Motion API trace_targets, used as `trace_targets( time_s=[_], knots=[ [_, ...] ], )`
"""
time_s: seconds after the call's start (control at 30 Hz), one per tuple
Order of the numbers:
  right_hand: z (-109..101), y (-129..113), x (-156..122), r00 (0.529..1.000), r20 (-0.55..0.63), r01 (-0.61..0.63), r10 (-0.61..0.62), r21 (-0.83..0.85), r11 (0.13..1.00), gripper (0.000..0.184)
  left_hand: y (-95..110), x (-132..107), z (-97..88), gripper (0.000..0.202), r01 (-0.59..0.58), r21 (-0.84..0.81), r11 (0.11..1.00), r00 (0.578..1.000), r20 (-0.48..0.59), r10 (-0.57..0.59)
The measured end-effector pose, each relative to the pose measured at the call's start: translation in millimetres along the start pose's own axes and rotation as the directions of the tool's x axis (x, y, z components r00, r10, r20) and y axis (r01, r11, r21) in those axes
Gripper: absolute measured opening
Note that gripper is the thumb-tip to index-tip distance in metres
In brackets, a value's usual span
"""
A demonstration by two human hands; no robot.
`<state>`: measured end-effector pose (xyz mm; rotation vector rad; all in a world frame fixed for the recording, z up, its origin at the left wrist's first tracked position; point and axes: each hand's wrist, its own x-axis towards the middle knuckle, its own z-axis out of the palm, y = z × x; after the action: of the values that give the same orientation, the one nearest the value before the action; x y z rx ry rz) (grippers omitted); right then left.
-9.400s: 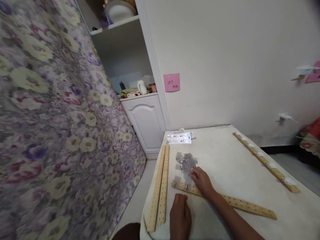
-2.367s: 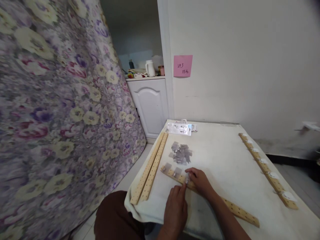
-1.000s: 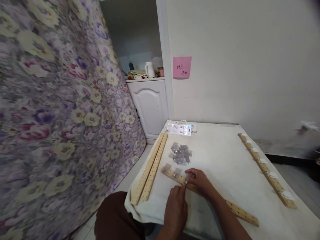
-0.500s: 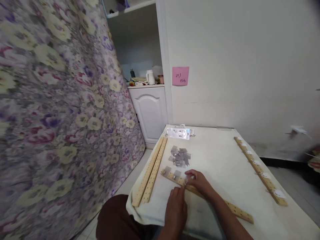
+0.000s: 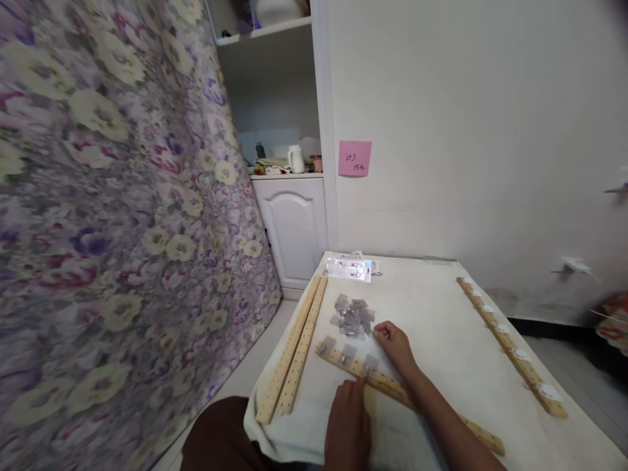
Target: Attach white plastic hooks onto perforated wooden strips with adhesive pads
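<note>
A perforated wooden strip (image 5: 392, 384) lies slantwise before me, with three clear-plastic-backed hooks (image 5: 369, 364) along its left part. My left hand (image 5: 347, 418) has its fingers bent and pressed together on the strip's near edge, just below the third hook. Beyond the strip, my right hand (image 5: 394, 343) is at the right side of a pile of small grey plastic-backed pieces (image 5: 352, 316). Its thumb and forefinger look slightly apart, with nothing visible between them. The right forearm hides part of the strip.
Two long perforated strips (image 5: 300, 347) lie side by side at the table's left. Another strip (image 5: 510, 343) with several white-backed pieces runs along the right edge. Clear packaging (image 5: 347, 269) lies at the back of the cloth-covered table (image 5: 432, 301). A floral curtain (image 5: 122, 229) hangs left.
My right hand has left the third hook on the strip and moved away from me to the pile. That hook now sits uncovered. The left hand stays at the near edge.
</note>
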<state>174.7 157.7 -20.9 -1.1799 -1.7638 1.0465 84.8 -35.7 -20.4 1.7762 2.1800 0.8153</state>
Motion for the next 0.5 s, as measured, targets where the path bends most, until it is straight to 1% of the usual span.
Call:
trace_targets(
  time_s=[0.13, 0.23, 0.33, 0.5],
  knots=[
    [11, -4, 14, 0.999, -0.036, -0.003, 0.002, -0.022, 1.0, 0.022, 2, 0, -2.5, 0.054, 0.004, 0.005, 1.0, 1.0, 0.003, -0.004],
    [8, -5, 17, 0.999, -0.046, 0.002, -0.003, -0.02, 1.0, 0.02, 2, 1, -3.3, 0.053, 0.008, 0.011, 1.0, 1.0, 0.018, -0.008],
    [-9, -2, 13, 0.998, -0.056, -0.007, 0.006, -0.004, 1.0, 0.022, 2, 2, -3.2, 0.053, 0.004, 0.014, 1.0, 1.0, 0.011, -0.004],
    [-45, 7, -1, 0.998, -0.052, -0.04, 0.042, 0.037, 0.999, 0.023, -2, 2, 0.6, 0.051, -0.029, -0.008, 1.0, 1.0, 0.001, 0.029]
  ],
)
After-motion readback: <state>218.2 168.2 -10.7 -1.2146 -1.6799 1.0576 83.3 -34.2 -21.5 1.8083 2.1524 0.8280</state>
